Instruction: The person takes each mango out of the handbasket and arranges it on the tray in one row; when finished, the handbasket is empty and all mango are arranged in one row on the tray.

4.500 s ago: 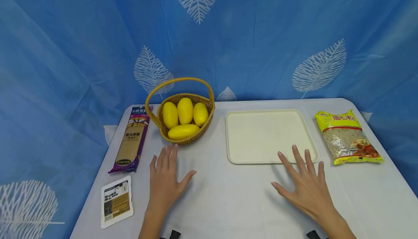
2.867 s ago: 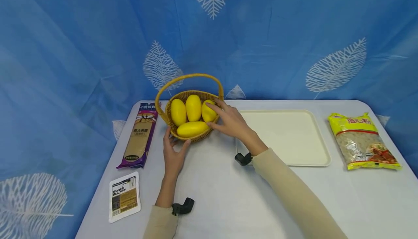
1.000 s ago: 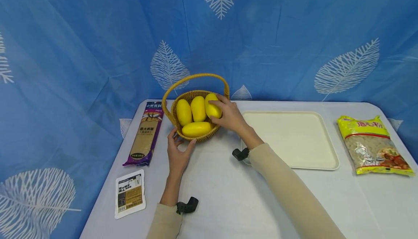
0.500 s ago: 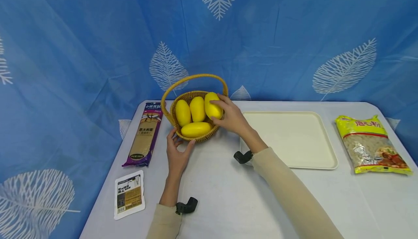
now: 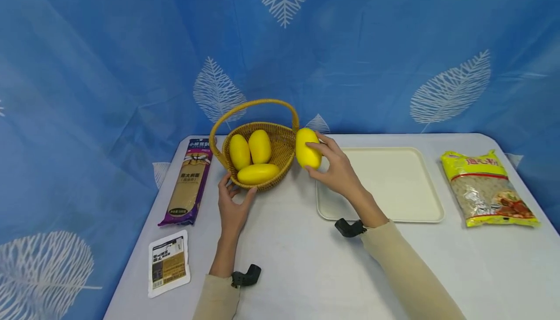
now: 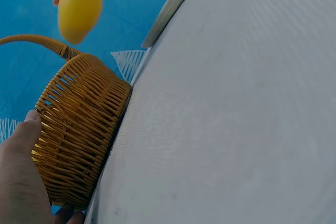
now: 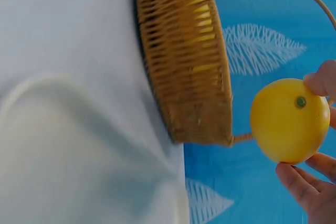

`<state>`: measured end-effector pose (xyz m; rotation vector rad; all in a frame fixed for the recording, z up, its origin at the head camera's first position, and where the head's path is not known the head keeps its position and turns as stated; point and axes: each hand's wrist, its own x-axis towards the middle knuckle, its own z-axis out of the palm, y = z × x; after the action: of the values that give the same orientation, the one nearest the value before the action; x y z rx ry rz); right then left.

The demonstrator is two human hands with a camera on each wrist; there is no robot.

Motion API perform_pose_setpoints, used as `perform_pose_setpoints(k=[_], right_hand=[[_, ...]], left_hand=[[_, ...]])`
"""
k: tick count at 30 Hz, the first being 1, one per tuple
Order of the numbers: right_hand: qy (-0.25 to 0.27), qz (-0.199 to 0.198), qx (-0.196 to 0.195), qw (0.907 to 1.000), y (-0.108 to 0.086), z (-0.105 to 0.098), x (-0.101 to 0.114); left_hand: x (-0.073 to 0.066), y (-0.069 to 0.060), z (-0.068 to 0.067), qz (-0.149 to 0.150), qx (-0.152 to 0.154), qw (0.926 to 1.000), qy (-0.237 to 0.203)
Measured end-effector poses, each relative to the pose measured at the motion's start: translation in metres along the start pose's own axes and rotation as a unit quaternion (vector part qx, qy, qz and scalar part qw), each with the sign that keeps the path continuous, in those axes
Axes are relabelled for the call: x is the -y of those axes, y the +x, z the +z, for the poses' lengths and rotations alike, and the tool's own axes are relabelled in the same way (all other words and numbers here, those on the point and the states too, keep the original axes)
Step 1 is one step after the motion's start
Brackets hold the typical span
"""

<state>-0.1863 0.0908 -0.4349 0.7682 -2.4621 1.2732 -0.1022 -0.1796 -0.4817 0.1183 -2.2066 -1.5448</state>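
1. Long purple-edged packet (image 5: pixel 185 184), on the left: "PASTA" in small letters near the top; "意大利面" in larger characters across the middle. Bracketed line beneath, top heading and small print at the bottom: too small to read with certainty.
2. White-edged pouch (image 5: pixel 169 264), nearer the person: printed characters present, too small to read.
3. Yellow-topped bag (image 5: pixel 489 188), on the right: "通心粉" in red characters on the yellow part.

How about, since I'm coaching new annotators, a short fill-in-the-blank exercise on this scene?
1. The raised fruit is held in the person's ____ grip.
2. The number of fruits lying in the basket is ____.
3. In the head view, the tray lies to the ____ of the yellow bag.
4. The backdrop's main colour is ____.

Missing words: right; three; left; blue.
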Motion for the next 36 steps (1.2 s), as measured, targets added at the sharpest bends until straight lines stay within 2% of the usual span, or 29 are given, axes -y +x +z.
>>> perform_pose_setpoints(k=[6,12,19,30,36], right_hand=[[-0.003,0.018,-0.017,0.9997,-0.022,-0.01,-0.012],[-0.013,0.046,-0.016,0.9987,-0.036,-0.012,-0.025],[-0.002,0.075,-0.009,0.9971,-0.045,-0.01,-0.041],[0.019,0.093,0.006,0.9955,-0.05,-0.008,-0.05],[0.048,0.114,0.025,0.9919,-0.052,-0.009,-0.054]], left_hand=[[0.002,-0.001,-0.004,-0.008,0.0,1.0,0.004],[0.004,-0.001,-0.004,-0.008,-0.001,1.0,-0.004],[0.044,0.004,0.003,-0.002,-0.005,1.0,0.005],[0.042,0.006,0.005,-0.007,-0.003,1.0,0.0],[0.043,0.006,0.004,-0.008,-0.002,1.0,0.0]])
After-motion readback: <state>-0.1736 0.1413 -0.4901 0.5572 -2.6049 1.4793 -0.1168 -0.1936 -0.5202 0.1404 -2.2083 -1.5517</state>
